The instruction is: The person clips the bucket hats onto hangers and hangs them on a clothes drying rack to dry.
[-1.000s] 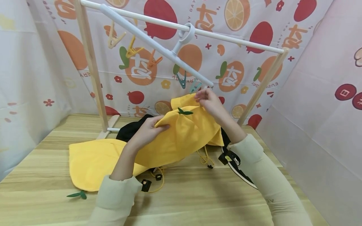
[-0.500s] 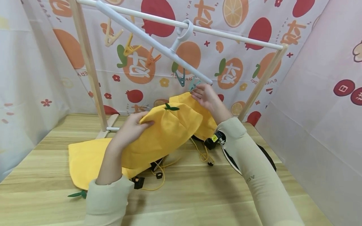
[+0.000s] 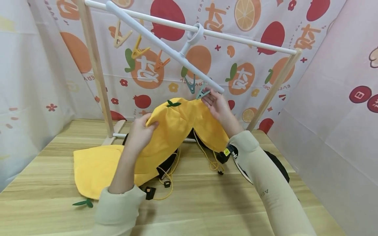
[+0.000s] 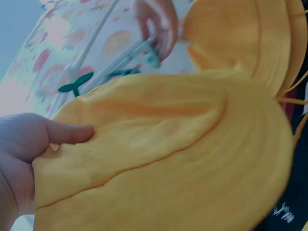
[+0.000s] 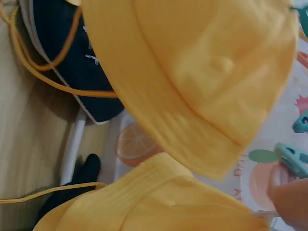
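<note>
My left hand [image 3: 140,131] pinches the crown of a yellow hat [image 3: 169,131] between thumb and fingers, beside its green sprout [image 3: 173,103]. The hat is lifted with its brim facing right. At the low end of a pale blue hanger [image 3: 165,47], my right hand [image 3: 217,103] pinches a teal clothespin [image 3: 202,93]; thumb and clothespin meet in the right wrist view. A second yellow hat [image 3: 211,126] hangs just below that hand. At its top, a pale clip [image 5: 265,213] shows in the right wrist view.
The hanger hooks over a rack's white bar [image 3: 242,41]. More clothespins hang along it, including a blue-green one [image 3: 191,85] and an orange one [image 3: 160,62]. Another yellow hat [image 3: 94,170] lies on the wooden table [image 3: 189,209] at left. Black caps with cords lie behind.
My left hand has raised its hat, moving it left and then up toward the hanger. My right hand has gone from the top of the hanging hat to the teal clothespin.
</note>
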`<state>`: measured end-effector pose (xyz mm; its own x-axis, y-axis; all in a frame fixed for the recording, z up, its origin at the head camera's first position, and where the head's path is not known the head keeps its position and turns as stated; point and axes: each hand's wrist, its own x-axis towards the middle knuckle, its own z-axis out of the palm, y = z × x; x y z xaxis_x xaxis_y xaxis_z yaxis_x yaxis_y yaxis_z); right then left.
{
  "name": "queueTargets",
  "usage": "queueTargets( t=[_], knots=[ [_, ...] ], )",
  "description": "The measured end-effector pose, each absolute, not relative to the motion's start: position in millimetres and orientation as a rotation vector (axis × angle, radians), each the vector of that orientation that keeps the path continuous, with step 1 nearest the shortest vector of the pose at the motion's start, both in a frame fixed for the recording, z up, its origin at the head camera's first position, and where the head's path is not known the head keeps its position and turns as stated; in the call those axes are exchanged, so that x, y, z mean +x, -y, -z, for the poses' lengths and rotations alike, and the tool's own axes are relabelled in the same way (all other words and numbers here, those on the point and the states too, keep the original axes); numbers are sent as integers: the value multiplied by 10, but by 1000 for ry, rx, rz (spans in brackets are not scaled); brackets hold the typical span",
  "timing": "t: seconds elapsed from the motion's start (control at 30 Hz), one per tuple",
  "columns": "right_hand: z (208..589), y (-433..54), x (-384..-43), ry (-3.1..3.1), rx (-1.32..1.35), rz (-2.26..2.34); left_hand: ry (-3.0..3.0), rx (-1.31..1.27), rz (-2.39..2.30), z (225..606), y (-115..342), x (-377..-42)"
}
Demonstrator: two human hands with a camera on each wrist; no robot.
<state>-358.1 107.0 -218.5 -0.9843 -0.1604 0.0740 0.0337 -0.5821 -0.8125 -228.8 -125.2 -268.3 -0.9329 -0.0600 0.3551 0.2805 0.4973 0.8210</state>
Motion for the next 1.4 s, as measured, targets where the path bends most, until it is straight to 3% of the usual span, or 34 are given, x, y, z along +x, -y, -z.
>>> queueTargets(
  t=[0.4,0.93,1.4],
  knots=[
    [2398,-935,-3427,-988,-666,2760,2419,-163,1448,2769,993,-2384],
    [2383,-924,-3335,-769,-648,2698,2403,-187,1374,2819,726,-2428],
    [2295,-841,-3361,-1007,-557,2800,2438,-165,1372,2779,663,-2522]
  ],
)
